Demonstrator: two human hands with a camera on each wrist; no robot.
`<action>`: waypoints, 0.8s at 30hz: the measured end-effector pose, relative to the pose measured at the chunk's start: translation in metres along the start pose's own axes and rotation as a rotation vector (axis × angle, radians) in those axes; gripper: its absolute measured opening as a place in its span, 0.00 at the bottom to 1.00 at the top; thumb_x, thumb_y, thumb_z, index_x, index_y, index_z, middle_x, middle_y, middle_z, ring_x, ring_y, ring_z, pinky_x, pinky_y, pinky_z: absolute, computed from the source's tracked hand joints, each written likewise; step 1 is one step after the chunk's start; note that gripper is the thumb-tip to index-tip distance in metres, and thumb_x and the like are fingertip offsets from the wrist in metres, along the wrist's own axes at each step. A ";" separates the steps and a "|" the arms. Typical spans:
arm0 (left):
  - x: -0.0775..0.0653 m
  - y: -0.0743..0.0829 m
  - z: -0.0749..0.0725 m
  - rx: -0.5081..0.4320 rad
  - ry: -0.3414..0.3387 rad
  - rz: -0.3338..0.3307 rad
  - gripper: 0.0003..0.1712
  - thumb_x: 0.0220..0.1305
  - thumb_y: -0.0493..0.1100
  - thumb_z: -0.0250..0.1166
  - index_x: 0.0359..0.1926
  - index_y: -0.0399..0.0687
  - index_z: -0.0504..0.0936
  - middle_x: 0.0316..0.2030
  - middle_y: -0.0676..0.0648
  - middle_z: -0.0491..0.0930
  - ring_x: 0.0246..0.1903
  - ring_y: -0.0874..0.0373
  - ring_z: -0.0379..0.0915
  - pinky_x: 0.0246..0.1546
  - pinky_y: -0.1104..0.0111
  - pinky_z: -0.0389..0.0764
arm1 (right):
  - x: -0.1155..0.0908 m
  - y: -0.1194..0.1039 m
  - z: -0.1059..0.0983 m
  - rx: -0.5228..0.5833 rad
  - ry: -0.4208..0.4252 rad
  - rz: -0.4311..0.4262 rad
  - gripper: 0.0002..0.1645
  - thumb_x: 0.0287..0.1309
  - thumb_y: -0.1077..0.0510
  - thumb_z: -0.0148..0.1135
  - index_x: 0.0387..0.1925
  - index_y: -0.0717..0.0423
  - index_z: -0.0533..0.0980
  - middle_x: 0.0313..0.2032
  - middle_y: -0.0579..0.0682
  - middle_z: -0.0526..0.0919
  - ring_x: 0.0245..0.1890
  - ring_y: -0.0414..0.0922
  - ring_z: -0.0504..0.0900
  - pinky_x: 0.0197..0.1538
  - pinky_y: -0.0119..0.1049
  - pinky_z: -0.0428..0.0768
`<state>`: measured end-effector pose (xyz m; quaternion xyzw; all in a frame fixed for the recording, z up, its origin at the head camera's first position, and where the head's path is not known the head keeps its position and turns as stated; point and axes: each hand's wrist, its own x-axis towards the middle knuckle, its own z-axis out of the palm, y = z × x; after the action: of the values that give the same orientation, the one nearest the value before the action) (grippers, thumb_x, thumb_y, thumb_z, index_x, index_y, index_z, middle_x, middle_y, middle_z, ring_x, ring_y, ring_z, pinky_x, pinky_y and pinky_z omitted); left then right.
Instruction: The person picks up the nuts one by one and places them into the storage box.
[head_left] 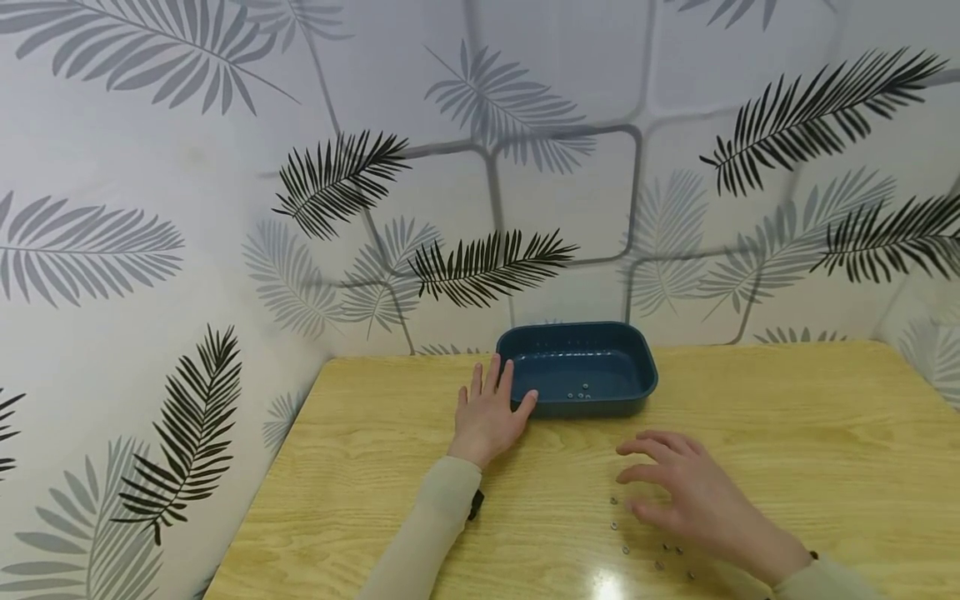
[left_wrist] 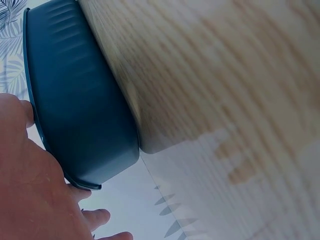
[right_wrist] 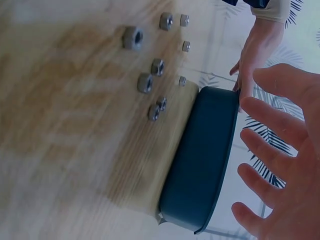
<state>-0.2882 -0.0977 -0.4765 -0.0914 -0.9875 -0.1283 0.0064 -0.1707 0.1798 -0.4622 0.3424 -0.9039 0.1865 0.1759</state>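
Note:
A dark blue plastic tray point(head_left: 577, 409) stands near the table's back edge, with several small metal nuts point(head_left: 581, 396) on its floor. My left hand point(head_left: 489, 421) lies at the tray's left end, its fingers spread and its thumb over the near rim. In the left wrist view that hand overlaps the tray's wall point(left_wrist: 82, 100). Nearer to me, my right hand point(head_left: 693, 496) hovers over the table with fingers parted, holding nothing. Several loose hex nuts point(right_wrist: 145, 83) lie scattered on the wood beneath and beside it, as the right wrist view shows.
The light wood-grain table point(head_left: 810, 433) runs back to a wall point(head_left: 555, 208) with grey and black leaf patterns. Its left edge slants toward me. A small black object point(head_left: 476, 504) sits at my left sleeve.

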 end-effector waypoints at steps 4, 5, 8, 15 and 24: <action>0.001 -0.001 0.002 0.002 -0.011 -0.009 0.44 0.71 0.73 0.34 0.79 0.58 0.42 0.78 0.51 0.34 0.76 0.47 0.29 0.71 0.45 0.44 | -0.003 -0.004 0.004 0.013 -0.052 0.015 0.11 0.48 0.50 0.76 0.36 0.39 0.86 0.53 0.40 0.79 0.57 0.50 0.73 0.54 0.58 0.70; 0.001 -0.001 0.002 -0.001 -0.012 -0.010 0.44 0.71 0.73 0.34 0.79 0.59 0.42 0.78 0.52 0.34 0.76 0.47 0.29 0.71 0.45 0.44 | -0.003 -0.004 0.005 0.015 -0.067 0.018 0.10 0.49 0.50 0.76 0.36 0.38 0.85 0.53 0.40 0.79 0.57 0.51 0.73 0.54 0.59 0.70; 0.001 0.000 0.002 -0.004 -0.011 -0.011 0.44 0.71 0.74 0.34 0.79 0.59 0.42 0.78 0.52 0.33 0.76 0.48 0.29 0.71 0.45 0.44 | -0.005 -0.006 0.007 0.014 -0.094 0.018 0.09 0.49 0.50 0.75 0.36 0.37 0.85 0.53 0.41 0.79 0.57 0.51 0.73 0.53 0.60 0.71; 0.001 0.000 0.001 -0.009 -0.007 -0.012 0.44 0.71 0.74 0.34 0.79 0.60 0.42 0.78 0.53 0.33 0.76 0.49 0.28 0.71 0.45 0.44 | -0.008 -0.009 0.016 0.010 -0.118 0.007 0.10 0.47 0.49 0.75 0.35 0.36 0.86 0.52 0.41 0.79 0.56 0.51 0.73 0.53 0.59 0.70; -0.001 0.000 0.001 -0.023 0.006 -0.001 0.44 0.72 0.73 0.35 0.79 0.58 0.44 0.78 0.51 0.35 0.76 0.48 0.29 0.71 0.45 0.45 | -0.009 -0.010 0.021 0.045 -0.229 0.063 0.09 0.49 0.48 0.74 0.34 0.31 0.84 0.54 0.40 0.78 0.58 0.50 0.70 0.57 0.59 0.66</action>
<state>-0.2876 -0.0978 -0.4773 -0.0904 -0.9860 -0.1399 0.0082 -0.1610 0.1681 -0.4826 0.3367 -0.9240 0.1717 0.0577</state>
